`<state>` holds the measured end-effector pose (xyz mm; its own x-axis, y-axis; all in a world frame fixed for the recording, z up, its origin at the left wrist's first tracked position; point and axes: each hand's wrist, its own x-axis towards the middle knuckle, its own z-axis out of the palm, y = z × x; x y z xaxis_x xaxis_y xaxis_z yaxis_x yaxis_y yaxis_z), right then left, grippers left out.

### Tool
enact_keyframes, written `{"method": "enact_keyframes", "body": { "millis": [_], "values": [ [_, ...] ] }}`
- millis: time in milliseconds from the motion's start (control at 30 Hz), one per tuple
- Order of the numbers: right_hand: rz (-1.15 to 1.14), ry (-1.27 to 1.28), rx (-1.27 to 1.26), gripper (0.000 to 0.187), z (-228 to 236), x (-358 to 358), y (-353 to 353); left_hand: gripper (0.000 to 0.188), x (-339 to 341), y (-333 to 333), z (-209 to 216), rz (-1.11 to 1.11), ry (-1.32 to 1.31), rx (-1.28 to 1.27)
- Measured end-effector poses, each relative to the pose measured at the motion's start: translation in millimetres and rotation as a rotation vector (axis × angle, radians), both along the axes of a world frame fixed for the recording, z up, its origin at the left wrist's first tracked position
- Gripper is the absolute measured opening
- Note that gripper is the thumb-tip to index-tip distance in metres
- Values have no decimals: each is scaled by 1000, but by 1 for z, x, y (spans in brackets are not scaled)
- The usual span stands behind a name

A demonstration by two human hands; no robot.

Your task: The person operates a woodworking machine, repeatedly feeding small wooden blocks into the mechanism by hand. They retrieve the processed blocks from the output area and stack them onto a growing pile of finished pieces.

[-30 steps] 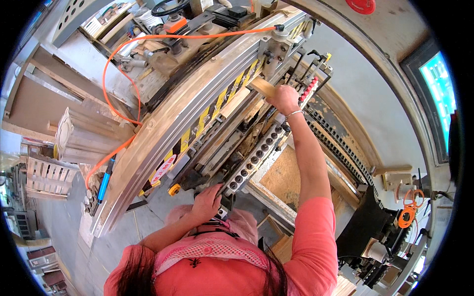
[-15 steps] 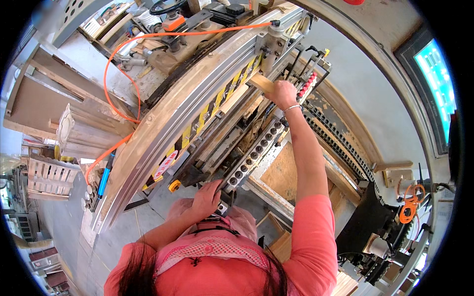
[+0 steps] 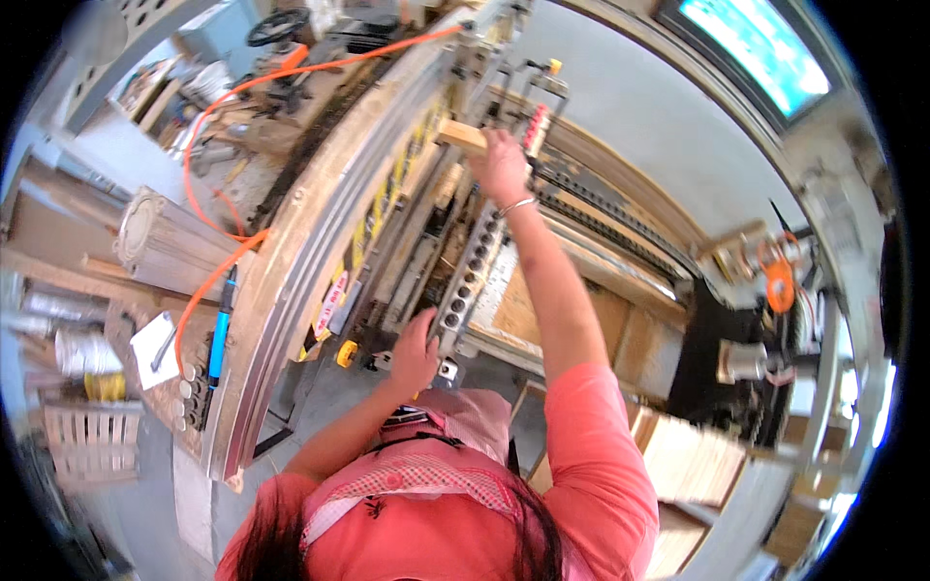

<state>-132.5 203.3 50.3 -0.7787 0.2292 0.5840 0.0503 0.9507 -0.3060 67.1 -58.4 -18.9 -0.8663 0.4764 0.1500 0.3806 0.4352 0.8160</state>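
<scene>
My right hand (image 3: 502,167) reaches far out over the machine, closed round one end of a short wooden block (image 3: 461,135). The block's other end points left, toward the yellow-and-black striped guard (image 3: 386,208). Nearer my body, my left hand (image 3: 417,356) rests by the near end of a metal rail (image 3: 465,281) with a row of round black knobs or holes. Its fingers are stretched out and a little blurred, seemingly touching the machine there. Just left of that hand is a yellow knob (image 3: 347,353).
An orange air hose (image 3: 199,184) curves along the left over a long wood-and-metal beam (image 3: 262,281). A blue air gun or pen-like tool (image 3: 222,329) lies at its end. A lit screen (image 3: 760,48) hangs at upper right. Stacked wood strips (image 3: 693,455) stand at lower right.
The view has turned, so the machine sits further left and the screen higher. My right hand still grips the wooden block. My left hand is slightly further forward along the rail's end.
</scene>
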Motion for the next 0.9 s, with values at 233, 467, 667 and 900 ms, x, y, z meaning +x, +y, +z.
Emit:
{"method": "enact_keyframes", "body": {
  "millis": [233, 467, 667, 900],
  "values": [
    [-69, 63, -453, 19, -2, 251, -110, 54, -3, -1, -20, -43, -23, 86],
    [-573, -202, -413, 15, -21, 479, -194, 51, -8, -2, -33, -77, -56, 134],
    [-1078, -354, -235, 15, -30, 610, -225, 50, -9, -1, -26, -90, -101, 50],
    [-1519, -666, -140, 43, -29, 697, -228, 50, -8, 0, -23, -73, -129, 51]
  ]
}}
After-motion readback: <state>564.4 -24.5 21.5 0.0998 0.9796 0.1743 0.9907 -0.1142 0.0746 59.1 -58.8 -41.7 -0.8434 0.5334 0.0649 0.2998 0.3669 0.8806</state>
